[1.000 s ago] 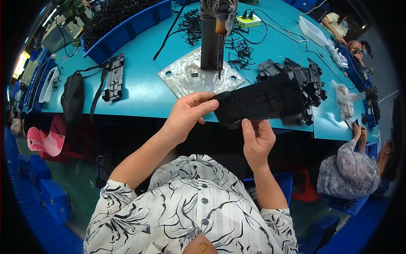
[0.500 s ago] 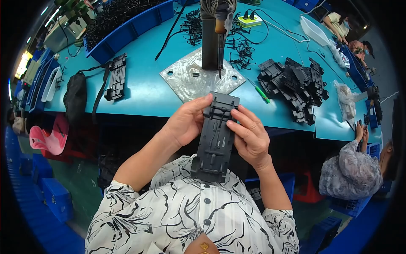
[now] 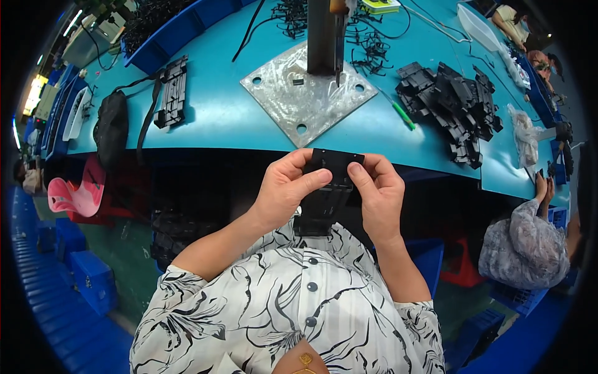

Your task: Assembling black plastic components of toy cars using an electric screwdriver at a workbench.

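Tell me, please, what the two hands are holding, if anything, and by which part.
The left hand and right hand hold one long black part by opposite side edges, near the end farther from the person's body.

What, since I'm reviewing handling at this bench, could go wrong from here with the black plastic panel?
The black plastic panel is pinched near its top by the left hand and right hand, in front of the turquoise table; a slip could drop it.
The heap of black plastic parts reaches close to the table's front edge, so a bump might tip some off.
The green-handled tool lies loose beside it and might roll.
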A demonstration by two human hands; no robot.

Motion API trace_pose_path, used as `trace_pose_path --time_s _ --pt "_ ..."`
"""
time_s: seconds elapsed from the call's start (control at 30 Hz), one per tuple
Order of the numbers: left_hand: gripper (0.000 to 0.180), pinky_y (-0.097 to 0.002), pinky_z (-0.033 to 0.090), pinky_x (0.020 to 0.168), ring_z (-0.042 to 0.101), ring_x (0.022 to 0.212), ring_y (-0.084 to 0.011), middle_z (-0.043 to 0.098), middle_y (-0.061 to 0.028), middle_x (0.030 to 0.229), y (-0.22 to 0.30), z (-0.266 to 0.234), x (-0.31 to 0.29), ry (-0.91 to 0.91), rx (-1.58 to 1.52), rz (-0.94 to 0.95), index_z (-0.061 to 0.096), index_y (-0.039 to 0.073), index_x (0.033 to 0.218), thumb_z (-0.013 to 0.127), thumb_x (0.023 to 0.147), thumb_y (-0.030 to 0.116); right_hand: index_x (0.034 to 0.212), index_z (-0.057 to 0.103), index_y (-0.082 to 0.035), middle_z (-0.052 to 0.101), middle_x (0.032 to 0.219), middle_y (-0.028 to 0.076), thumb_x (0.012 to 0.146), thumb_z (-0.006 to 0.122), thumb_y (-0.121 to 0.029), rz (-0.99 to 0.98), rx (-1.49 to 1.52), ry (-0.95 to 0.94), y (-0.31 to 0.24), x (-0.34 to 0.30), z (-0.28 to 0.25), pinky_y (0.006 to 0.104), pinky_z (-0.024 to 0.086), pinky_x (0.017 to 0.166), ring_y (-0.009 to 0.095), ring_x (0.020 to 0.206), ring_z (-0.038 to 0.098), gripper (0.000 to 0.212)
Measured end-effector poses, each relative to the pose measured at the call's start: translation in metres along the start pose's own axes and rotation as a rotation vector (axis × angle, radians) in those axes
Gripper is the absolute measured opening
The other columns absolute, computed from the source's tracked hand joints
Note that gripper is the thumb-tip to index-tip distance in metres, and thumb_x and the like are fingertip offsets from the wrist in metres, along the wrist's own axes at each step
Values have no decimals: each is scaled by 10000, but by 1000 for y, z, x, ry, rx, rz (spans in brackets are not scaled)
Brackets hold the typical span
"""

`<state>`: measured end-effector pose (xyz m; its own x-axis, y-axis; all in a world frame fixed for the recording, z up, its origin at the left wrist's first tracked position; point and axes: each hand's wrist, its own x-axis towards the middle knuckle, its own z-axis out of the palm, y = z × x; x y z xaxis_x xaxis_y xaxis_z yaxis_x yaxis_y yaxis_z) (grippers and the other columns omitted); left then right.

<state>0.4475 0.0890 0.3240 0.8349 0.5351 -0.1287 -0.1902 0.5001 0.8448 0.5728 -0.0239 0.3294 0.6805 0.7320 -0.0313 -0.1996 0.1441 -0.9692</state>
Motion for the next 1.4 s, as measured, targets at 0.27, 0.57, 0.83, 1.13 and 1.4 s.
trace_pose_path --time_s 0.27,0.57,0.83,1.13,1.4 --pt "262 -252 514 835 593 923 -95 601 -51 1037 -5 -6 -8 0 -63 6 536 12 1102 634 860 -6 876 597 5 627 834 31 863 630 -34 123 208 23 3 -4 5 226 447 722 85 739 559 52" --pt "213 -238 496 825 588 896 -77 617 -41 994 -6 -11 -13 43 -48 22 555 19 1060 642 866 20 866 594 0 626 832 31 846 629 -15 147 212 33 8 -6 11 225 446 719 85 739 559 43" --pt "97 -208 459 730 568 793 -52 633 -14 863 1 -7 -5 169 -92 -68 595 40 940 643 861 68 857 588 3 604 797 10 849 639 -25 161 214 51 8 -4 17 192 423 666 44 717 522 58" --pt "78 -198 479 728 571 774 -47 630 -19 867 0 -1 -3 195 26 82 590 17 957 613 888 46 956 595 21 623 902 40 856 652 -41 81 78 69 9 -3 19 213 449 717 74 788 555 130" --pt "80 -216 486 752 594 795 -60 651 -31 913 7 8 8 255 94 270 590 28 978 604 901 43 1161 590 32 562 1177 180 752 734 -75 -664 -874 -13 -2 -11 23 373 435 921 307 1050 549 447"
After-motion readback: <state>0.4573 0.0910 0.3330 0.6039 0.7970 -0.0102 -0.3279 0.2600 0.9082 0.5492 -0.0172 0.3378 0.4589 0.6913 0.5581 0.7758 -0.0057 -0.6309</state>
